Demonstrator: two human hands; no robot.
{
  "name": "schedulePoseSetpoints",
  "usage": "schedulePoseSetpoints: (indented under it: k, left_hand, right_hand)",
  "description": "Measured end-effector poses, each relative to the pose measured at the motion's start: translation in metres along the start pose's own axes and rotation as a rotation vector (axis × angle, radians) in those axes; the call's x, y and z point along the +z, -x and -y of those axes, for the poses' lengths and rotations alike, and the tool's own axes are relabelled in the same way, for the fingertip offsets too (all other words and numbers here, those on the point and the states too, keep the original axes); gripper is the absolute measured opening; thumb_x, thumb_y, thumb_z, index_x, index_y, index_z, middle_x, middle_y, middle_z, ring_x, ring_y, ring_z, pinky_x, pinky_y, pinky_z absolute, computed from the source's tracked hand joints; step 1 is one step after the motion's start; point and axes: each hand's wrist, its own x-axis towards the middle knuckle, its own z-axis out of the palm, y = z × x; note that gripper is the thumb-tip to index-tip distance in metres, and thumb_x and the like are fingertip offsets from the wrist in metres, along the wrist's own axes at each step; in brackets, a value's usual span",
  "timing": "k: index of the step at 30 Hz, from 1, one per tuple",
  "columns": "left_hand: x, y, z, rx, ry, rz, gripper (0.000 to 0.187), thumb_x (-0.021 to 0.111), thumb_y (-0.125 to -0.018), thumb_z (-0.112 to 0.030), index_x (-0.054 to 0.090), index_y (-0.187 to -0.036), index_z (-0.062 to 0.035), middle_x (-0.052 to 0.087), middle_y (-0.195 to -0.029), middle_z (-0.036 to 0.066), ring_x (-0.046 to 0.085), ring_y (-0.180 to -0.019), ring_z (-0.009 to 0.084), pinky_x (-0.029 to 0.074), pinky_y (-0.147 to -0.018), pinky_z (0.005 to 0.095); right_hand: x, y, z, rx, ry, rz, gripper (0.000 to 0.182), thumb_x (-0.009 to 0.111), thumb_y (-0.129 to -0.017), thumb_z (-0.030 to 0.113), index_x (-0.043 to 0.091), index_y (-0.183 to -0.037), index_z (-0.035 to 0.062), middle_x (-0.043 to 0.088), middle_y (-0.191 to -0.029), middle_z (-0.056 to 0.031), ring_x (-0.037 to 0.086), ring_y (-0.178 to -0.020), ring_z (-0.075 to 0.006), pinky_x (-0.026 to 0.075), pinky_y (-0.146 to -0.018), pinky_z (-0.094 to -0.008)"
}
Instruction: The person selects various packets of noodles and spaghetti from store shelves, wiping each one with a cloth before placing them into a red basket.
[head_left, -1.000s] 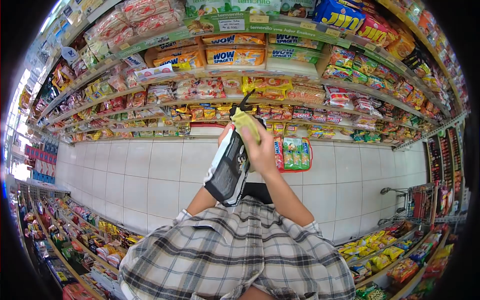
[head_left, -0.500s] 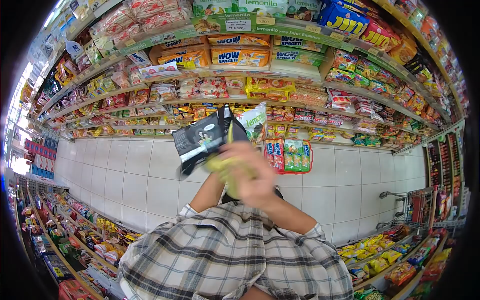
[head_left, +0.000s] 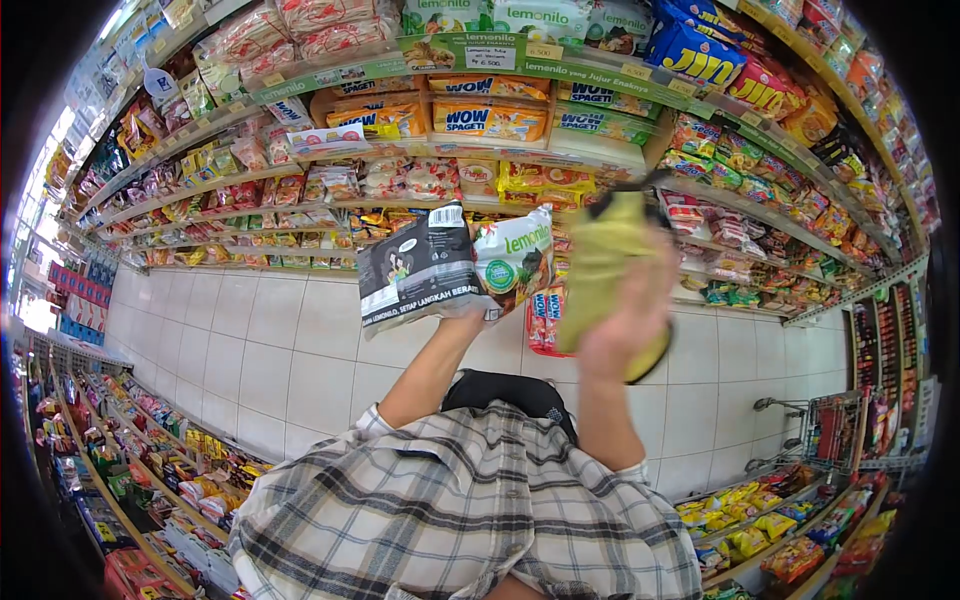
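Note:
My left hand (head_left: 458, 330) is closed on the lower edges of two instant noodle packets, its fingers partly hidden beneath them. One is a black packet (head_left: 415, 265) with its printed back turned up; the other is a white and green lemonilo packet (head_left: 512, 250). Out to the right, my right hand (head_left: 632, 318) grips a yellow-green packet (head_left: 598, 265) with black ends, smeared by motion, so its print cannot be read. Below that packet, a red basket (head_left: 545, 352) on the floor is partly covered; red WOW packs (head_left: 547, 310) show in it.
Shelves of noodle and pasta packs curve across the front, with orange WOW Spageti packs (head_left: 488, 122) and a green lemonilo shelf strip (head_left: 600, 75). Snack shelves stand behind on both sides. A shopping cart (head_left: 830, 425) is at the right on the tiled floor (head_left: 310, 365).
The hands have come apart. My right hand has swung right with the yellow-green packet, over the basket. My left hand keeps the black and white packets, now spread side by side.

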Motion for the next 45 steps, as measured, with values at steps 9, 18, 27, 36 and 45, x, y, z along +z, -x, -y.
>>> schedulePoseSetpoints:
  k: [9,18,27,36,45]
  left_hand:
    - [0.017,0.011,0.003,0.198,-0.698,0.058,0.053,0.052,-0.099,-0.031,0.035,-0.143,-0.0079,0.044,-0.141,0.009,0.044,-0.129,0.0205,0.037,-0.108,0.0366]
    - [-0.014,0.027,-0.013,0.312,-0.63,0.217,0.049,0.05,-0.096,-0.042,0.046,-0.131,-0.0081,0.054,-0.127,0.008,0.053,-0.113,0.0212,0.042,-0.102,0.0418]
    - [-0.006,-0.009,-0.024,0.202,-0.443,-0.111,0.034,0.049,-0.098,-0.032,0.057,-0.115,-0.0039,0.063,-0.109,0.01,0.06,-0.099,0.0247,0.049,-0.09,0.0373]
    - [-0.019,0.015,-0.014,0.316,-1.604,0.003,0.027,0.058,-0.087,-0.011,0.059,-0.113,-0.0028,0.06,-0.109,0.016,0.056,-0.106,0.0332,0.043,-0.093,0.0439]
    - [-0.133,-0.06,0.025,0.052,-0.838,-0.053,0.037,0.054,-0.097,-0.031,0.053,-0.124,-0.0058,0.061,-0.115,0.007,0.06,-0.103,0.0205,0.05,-0.088,0.036]
  right_hand:
    - [0.019,0.039,-0.085,-0.231,0.092,0.419,0.029,0.063,-0.087,0.012,0.063,-0.115,0.0018,0.06,-0.122,-0.0191,0.055,-0.119,-0.0342,0.038,-0.102,-0.0427]
    - [0.021,0.028,-0.221,1.31,-0.967,0.247,0.042,0.043,-0.098,0.042,0.058,-0.114,0.006,0.065,-0.103,-0.0166,0.066,-0.083,-0.0336,0.056,-0.075,-0.0483]
    - [0.007,0.062,-0.155,1.201,-1.625,0.451,0.061,0.048,-0.092,0.049,0.048,-0.133,0.0033,0.055,-0.128,-0.0195,0.057,-0.112,-0.0337,0.048,-0.094,-0.0452]
    - [-0.002,0.063,-0.15,0.817,-0.894,0.471,0.046,0.055,-0.092,0.03,0.054,-0.126,0.0,0.063,-0.115,-0.0123,0.064,-0.098,-0.0217,0.052,-0.082,-0.0309]
    - [-0.004,0.015,-0.06,0.198,-0.443,0.689,0.039,0.056,-0.084,0.029,0.066,-0.08,-0.0092,0.056,-0.126,-0.0301,0.04,-0.132,-0.0427,0.022,-0.113,-0.0495]
